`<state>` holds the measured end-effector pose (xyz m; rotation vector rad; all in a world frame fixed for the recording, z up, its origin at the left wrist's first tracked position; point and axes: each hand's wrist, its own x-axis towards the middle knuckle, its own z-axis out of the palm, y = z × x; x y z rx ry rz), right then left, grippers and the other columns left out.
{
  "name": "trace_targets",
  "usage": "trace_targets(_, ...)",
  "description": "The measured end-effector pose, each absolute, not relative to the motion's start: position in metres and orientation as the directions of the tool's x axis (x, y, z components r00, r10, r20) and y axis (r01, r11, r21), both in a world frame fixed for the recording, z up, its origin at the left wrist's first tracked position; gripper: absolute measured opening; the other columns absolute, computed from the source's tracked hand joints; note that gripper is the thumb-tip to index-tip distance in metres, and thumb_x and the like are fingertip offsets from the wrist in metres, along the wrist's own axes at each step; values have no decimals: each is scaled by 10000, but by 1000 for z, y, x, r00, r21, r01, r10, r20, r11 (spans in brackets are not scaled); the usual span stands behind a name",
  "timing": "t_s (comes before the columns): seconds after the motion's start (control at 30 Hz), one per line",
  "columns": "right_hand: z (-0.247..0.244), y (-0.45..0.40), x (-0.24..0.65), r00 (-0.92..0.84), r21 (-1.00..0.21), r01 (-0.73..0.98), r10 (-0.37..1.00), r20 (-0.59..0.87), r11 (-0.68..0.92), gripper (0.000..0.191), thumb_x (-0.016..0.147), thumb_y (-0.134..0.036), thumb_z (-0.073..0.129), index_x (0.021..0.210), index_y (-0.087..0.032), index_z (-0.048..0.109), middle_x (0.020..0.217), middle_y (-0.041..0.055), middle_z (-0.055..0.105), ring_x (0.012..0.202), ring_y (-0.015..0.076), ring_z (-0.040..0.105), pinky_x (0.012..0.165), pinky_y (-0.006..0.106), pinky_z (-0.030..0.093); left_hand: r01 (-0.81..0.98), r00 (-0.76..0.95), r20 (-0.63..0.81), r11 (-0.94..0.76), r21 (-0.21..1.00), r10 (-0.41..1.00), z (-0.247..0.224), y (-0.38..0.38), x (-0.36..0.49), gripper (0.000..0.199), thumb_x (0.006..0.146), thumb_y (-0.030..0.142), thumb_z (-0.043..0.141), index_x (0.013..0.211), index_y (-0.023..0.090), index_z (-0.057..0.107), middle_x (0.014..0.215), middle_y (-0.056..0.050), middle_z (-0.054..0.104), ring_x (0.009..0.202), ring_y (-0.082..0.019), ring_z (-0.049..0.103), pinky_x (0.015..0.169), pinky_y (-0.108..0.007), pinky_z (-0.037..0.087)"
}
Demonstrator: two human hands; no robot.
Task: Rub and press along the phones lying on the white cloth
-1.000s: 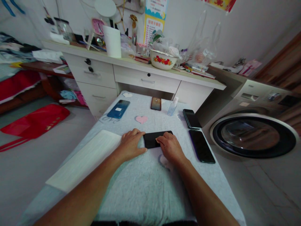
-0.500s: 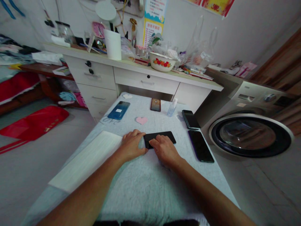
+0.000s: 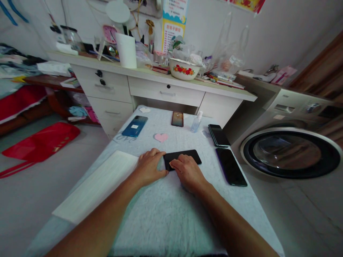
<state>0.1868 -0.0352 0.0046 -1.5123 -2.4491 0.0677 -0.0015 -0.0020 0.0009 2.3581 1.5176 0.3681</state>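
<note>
A black smartphone (image 3: 190, 155) lies screen up across the cloth-covered table (image 3: 160, 221). My left hand (image 3: 150, 166) grips its left end, thumb at the near corner and fingers at the far one. My right hand (image 3: 187, 171) rests over the phone's left part, fingers bunched with the tips against the screen. Whatever those fingers may hold is hidden. Beyond the phone lie a pink heart-shaped piece (image 3: 161, 137) and a clear spray bottle (image 3: 196, 122), which stands upright.
A long pale board (image 3: 99, 185) lies beside my left forearm. A blue phone (image 3: 135, 126), a brown-backed phone (image 3: 177, 119), stacked phones (image 3: 219, 135) and a dark phone (image 3: 230, 167) surround the work spot. A desk (image 3: 150, 84) and washing machine (image 3: 289, 107) stand beyond.
The view has shifted slightly. Both hands stay at nearly the same place on the smartphone, and the right fingertips remain against its screen.
</note>
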Motion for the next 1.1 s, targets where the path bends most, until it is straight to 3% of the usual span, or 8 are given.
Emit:
trace_targets(0.37,5,-31,201,-376,-166,900,911,172,403,211,941,-232,501,1024,-239,696,858,47,577,789,166,499,709,289,302,828,417,26,-392,401,908,3,-2,-2,629,708,460,631,1285,254,490,1206,-71,534,1115,-289,513,924,-422,386)
trace_targets(0.83,10,-25,219,-184,-146,967,971,153,206,297,969,-290,437,1105,-242,696,850,70,602,812,182,542,720,283,345,821,427,25,-399,409,904,2,0,-3,639,705,459,631,1291,248,488,1220,-79,529,1116,-292,513,935,-422,373)
trace_targets(1.1,8,-30,205,-265,-121,951,950,166,286,271,961,-234,432,980,-216,702,815,58,577,767,171,499,690,285,300,821,427,32,-402,407,904,1,-1,-4,645,707,486,637,1289,251,486,1219,-79,533,1112,-294,514,925,-420,377)
